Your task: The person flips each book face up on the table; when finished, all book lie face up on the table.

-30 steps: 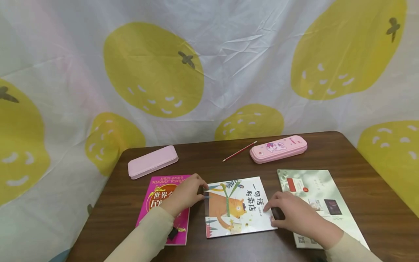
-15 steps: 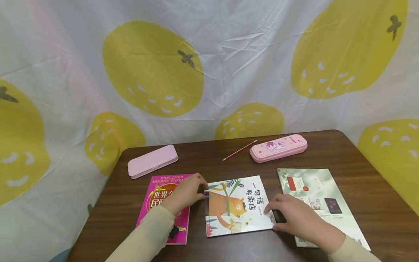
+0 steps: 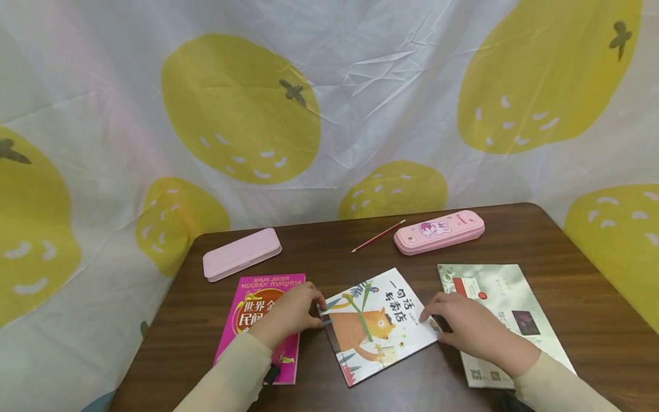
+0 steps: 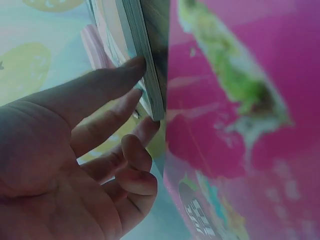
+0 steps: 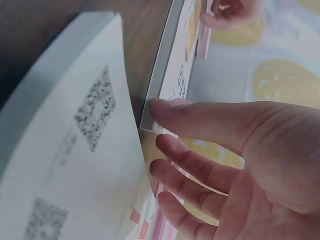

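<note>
In the head view a white picture book (image 3: 378, 329) with an orange bear on its cover lies turned at an angle. My left hand (image 3: 289, 313) holds its left edge near the upper corner, thumb and fingertips against the spine. At the right side my right hand (image 3: 471, 326) grips the book's corner, a fingertip on the cover and the thumb at the edge. In the right wrist view that thumb (image 5: 170, 112) touches the corner. A magenta book (image 3: 283, 375) lies partly hidden under my left forearm. The pale green book (image 3: 530, 309) lies beside and partly behind my right hand.
Toward the back of the brown table (image 3: 319, 252) lie a plain pink case (image 3: 242, 253), a red pencil (image 3: 378, 236) and a pink pencil case (image 3: 439, 232) with a rabbit. A curtain (image 3: 329, 103) with yellow fruit prints hangs behind the table.
The picture book has turned counterclockwise: its right side has swung up and its lower left corner down and to the right. Both hands have shifted slightly with it.
</note>
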{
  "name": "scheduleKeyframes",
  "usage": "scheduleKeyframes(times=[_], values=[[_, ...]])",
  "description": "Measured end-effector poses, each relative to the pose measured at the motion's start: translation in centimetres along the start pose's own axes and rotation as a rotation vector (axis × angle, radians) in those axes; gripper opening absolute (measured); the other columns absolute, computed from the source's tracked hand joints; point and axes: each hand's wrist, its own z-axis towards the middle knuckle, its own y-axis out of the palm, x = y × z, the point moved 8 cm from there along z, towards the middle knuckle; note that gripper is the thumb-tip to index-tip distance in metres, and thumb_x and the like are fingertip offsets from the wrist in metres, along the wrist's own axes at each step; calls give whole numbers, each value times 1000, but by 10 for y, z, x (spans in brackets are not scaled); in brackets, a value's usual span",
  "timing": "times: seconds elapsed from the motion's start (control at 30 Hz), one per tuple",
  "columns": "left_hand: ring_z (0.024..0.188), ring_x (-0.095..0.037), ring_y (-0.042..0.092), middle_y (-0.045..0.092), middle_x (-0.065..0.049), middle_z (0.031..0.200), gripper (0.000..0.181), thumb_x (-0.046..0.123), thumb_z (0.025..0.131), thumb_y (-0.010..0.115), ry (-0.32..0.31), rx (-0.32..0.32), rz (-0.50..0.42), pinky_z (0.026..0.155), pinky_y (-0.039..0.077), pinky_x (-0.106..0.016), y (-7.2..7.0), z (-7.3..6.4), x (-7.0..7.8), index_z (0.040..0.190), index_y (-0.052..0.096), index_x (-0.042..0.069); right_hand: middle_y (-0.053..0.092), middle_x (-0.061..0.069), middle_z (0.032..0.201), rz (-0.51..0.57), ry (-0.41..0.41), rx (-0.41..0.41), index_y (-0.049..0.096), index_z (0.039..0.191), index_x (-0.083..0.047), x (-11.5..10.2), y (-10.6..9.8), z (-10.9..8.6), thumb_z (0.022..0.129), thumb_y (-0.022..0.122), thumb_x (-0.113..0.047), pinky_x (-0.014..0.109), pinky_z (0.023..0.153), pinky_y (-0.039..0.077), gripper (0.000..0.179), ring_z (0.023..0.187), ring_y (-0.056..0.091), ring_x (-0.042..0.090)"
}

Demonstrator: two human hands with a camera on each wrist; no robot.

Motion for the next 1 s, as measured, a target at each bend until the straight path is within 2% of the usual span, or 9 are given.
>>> scheduleKeyframes(times=[0.23, 0.4, 0.5, 0.7, 1.0], values=[[84, -15, 56, 62, 0, 95, 18, 23, 81, 89, 17, -5, -10, 81, 53, -37, 2, -15, 1, 90, 74, 18, 68, -4, 101, 35, 10, -10, 76, 105, -24, 9, 0, 13, 75, 88, -8, 38, 77, 55, 36, 93, 65, 16], [78, -11, 56, 65, 3, 89, 16, 21, 86, 85, 16, -10, -6, 73, 51, -33, 6, -25, 3, 97, 74, 19, 70, -3, 101, 52, -11, 2, 76, 104, -22, 12, -4, 23, 75, 87, -6, 35, 70, 53, 35, 88, 65, 16], [71, -9, 53, 62, 7, 80, 14, 18, 87, 82, 11, -4, -34, 66, 47, -28, 8, -30, 2, 100, 75, 19, 70, -4, 98, 61, -8, 5, 76, 103, -22, 14, -5, 28, 76, 87, -5, 36, 71, 52, 34, 87, 65, 16], [64, -4, 51, 59, 10, 69, 11, 12, 85, 83, 68, -1, -115, 63, 45, -23, 10, -36, 5, 93, 76, 15, 69, -5, 95, 61, -2, 10, 77, 102, -23, 21, -7, 41, 78, 86, -6, 37, 74, 52, 30, 86, 63, 16], [59, 4, 49, 60, 12, 64, 16, 10, 79, 86, 136, -8, -220, 63, 45, -21, 23, -58, 24, 88, 74, 13, 74, -2, 105, 50, 34, 22, 78, 106, -21, 26, -6, 58, 81, 85, -6, 47, 87, 54, 29, 99, 65, 25]])
